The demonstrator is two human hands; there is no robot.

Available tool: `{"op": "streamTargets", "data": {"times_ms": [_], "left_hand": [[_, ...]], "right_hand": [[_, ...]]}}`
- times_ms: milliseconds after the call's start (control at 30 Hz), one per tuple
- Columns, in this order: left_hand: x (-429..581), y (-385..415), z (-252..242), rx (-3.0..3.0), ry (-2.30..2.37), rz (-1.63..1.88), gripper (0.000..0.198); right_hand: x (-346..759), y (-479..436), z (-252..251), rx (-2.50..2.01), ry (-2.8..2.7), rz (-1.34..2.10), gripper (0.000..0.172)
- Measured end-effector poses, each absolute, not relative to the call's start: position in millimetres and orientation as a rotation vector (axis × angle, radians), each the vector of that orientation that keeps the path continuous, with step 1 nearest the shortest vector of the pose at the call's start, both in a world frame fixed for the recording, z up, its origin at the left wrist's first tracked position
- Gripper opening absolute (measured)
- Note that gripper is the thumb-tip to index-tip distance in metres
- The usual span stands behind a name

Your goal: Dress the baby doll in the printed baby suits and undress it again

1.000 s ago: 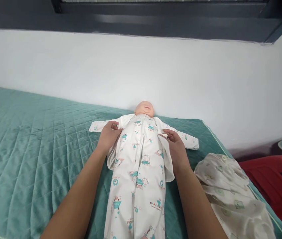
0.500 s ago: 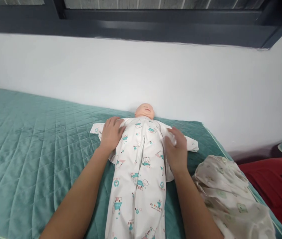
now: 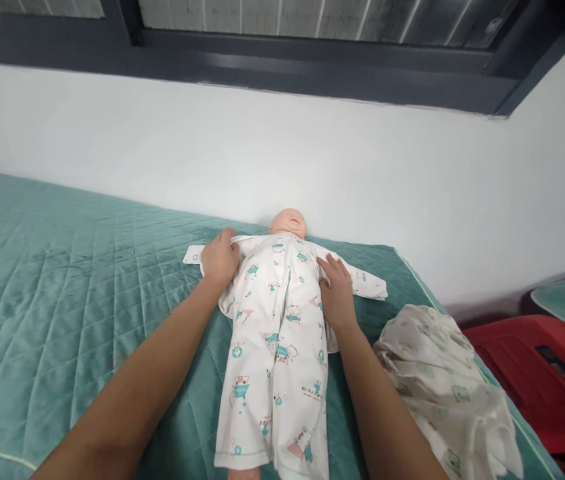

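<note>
A baby doll (image 3: 288,222) lies on its back on the bed, head toward the wall, covered by a white printed baby garment (image 3: 272,347) with both sleeves spread out. My left hand (image 3: 219,259) rests on the garment at the doll's left shoulder, fingers curled over the cloth. My right hand (image 3: 335,288) lies flat with fingers out on the garment's other side, beside the right sleeve (image 3: 367,285).
A teal quilted bedspread (image 3: 62,280) covers the bed. A crumpled pale printed cloth (image 3: 442,387) lies at the right of the doll. A red object (image 3: 537,373) stands beyond the bed's right edge. A white wall and dark window frame rise behind.
Both hands slid a little toward the doll's shoulders along the garment. The right hand went from curled on the cloth to lying flat.
</note>
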State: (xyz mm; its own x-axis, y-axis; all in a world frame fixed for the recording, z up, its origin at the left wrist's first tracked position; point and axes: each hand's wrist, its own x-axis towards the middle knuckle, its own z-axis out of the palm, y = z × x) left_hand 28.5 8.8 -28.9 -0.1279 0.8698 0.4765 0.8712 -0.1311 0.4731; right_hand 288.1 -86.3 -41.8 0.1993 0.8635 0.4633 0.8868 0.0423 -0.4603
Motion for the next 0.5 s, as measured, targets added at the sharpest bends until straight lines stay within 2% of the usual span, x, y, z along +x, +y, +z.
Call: {"op": "streamTargets", "data": {"times_ms": [167, 367, 500], "left_hand": [[19, 15, -32, -1.955, -2.289, -1.136, 0.032], [17, 7, -30, -1.993, -2.372, -0.96, 0.034], [17, 7, -30, -1.989, -2.398, -0.964, 0.035]], "right_hand": [[281, -100, -38, -1.997, -1.775, -0.218, 0.065], [260, -96, -20, -2.277, -1.85, -0.387, 0.058], [282, -74, 0, -2.325, -1.899, -0.333, 0.057]]}}
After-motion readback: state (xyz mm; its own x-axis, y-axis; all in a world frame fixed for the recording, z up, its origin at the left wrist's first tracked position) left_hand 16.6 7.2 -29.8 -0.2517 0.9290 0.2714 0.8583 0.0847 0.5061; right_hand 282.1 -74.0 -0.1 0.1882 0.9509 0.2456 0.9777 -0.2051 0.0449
